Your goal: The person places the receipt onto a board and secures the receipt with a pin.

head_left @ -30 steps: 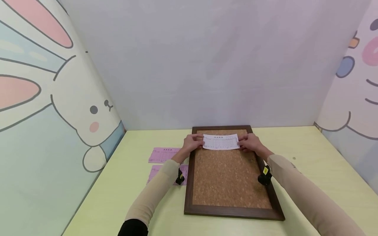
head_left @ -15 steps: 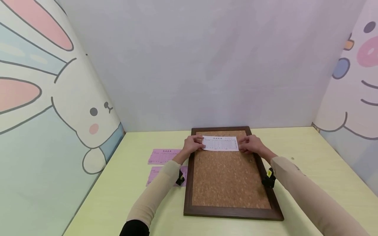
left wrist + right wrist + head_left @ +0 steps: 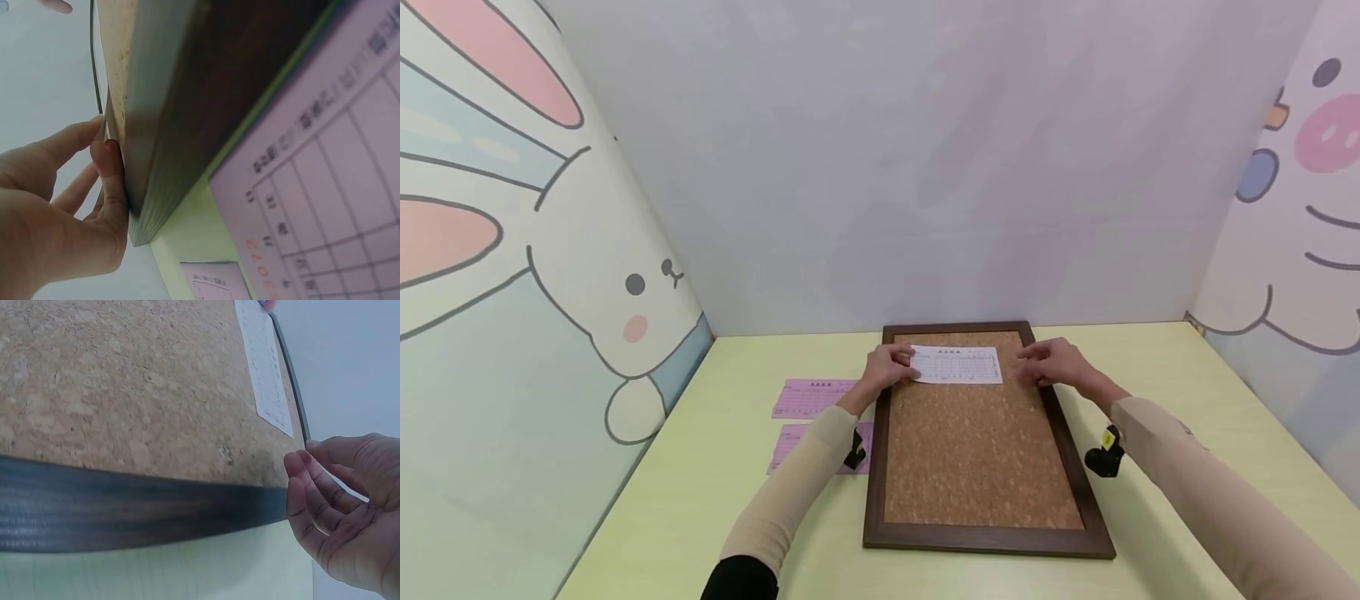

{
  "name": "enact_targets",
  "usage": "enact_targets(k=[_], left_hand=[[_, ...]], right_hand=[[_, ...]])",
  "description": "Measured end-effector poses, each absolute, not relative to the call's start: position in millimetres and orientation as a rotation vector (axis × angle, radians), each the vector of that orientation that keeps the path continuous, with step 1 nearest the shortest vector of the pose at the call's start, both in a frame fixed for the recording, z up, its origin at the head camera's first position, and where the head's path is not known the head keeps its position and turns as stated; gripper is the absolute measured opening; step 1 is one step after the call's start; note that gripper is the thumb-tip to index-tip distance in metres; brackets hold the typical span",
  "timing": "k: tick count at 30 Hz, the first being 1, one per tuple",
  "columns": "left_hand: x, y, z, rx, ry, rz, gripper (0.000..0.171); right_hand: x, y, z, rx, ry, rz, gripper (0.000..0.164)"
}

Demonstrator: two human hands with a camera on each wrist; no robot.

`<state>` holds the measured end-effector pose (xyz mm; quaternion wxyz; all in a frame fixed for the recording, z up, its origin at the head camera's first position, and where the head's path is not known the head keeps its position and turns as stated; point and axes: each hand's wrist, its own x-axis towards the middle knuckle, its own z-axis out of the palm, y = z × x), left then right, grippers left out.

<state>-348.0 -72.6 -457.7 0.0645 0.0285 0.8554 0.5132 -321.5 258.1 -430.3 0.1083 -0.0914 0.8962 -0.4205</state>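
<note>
A white printed form [image 3: 957, 365] lies across the upper part of a framed cork board [image 3: 981, 454]. My left hand [image 3: 886, 369] pinches the form's left edge; in the left wrist view the thumb and fingers [image 3: 106, 156] meet at the paper's edge beside the dark frame. Off the form's right end, a small gap away, is my right hand [image 3: 1058, 365] over the board's right frame edge. Its fingers [image 3: 306, 506] are loosely bent with nothing between them in the right wrist view, where the form [image 3: 265, 369] rests along the cork.
Two purple printed forms, an upper one [image 3: 808, 400] and a lower one [image 3: 784, 443], lie on the pale yellow table [image 3: 700, 500] left of the board, the lower partly behind my left sleeve. A grey wall [image 3: 925, 167] rises behind the table.
My right hand has let go of the form's right end and drawn away to the right. The form now lies flatter on the cork, its left edge still in my left hand.
</note>
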Motion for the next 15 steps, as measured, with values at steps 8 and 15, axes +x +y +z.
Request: enact_targets(k=[8,15], left_hand=[[-350.3,-73.2,-459.6,0.107,2.641,1.462,0.036],[-353.2,-74.3,-461.9,0.140,2.698,1.367,0.028]], right_hand=[[-317.0,276.2,-423.0,-0.268,2.627,-1.254,0.041],[-314.9,293.0,-419.9,-0.271,2.633,-1.229,0.042]])
